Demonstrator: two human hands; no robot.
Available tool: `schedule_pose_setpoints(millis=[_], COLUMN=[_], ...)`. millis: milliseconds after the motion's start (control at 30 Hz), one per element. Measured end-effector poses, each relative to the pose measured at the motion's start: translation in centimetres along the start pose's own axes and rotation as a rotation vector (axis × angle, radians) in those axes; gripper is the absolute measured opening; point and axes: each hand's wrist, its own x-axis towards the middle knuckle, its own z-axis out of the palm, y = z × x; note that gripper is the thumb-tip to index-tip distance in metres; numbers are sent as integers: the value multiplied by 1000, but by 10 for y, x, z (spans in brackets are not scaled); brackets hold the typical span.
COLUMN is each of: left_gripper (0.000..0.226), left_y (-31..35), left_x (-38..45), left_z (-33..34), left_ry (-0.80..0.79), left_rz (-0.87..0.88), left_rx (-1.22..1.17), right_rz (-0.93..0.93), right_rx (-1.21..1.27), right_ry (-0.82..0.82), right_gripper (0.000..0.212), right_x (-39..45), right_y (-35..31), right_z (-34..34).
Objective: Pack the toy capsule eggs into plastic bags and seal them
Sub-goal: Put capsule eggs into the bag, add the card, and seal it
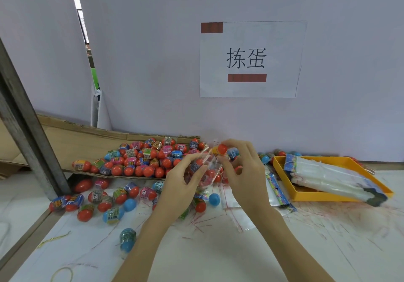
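Observation:
My left hand point(182, 178) pinches the mouth of a clear plastic bag point(208, 165) that holds at least one capsule egg. My right hand point(241, 168) grips a red and orange capsule egg point(219, 150) at the bag's opening, above the table. A large pile of red, blue and pink capsule eggs point(142, 159) lies on flattened cardboard behind my left hand. More loose eggs point(102, 200) are scattered on the white table in front of the pile.
An orange tray point(282, 170) at the right holds bundled plastic bags point(328, 174). Flat clear bags point(234, 205) lie under my right wrist. One blue egg point(127, 239) sits alone near my left forearm. A grey metal post point(28, 133) stands at the left; a rubber band point(62, 274) lies at the front edge.

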Motion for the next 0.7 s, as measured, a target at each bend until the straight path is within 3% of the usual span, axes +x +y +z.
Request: schedule_pose_setpoints(millis=[100, 333, 567, 700], left_gripper=[26, 31, 30, 28], left_y=[1, -3, -4, -5], left_x=[0, 1, 0, -1], left_z=[1, 1, 2, 4], left_ry=[-2, -20, -58, -20], left_rz=[4, 21, 17, 34], left_rx=[9, 3, 26, 23], right_rz=[-70, -46, 66, 14], right_rx=[-75, 20, 34, -66], right_ry=[-30, -202, -10, -64], right_gripper=[22, 32, 27, 30], right_x=[0, 1, 1, 1], right_y=[-1, 5, 3, 2], right_z=[0, -4, -1, -5])
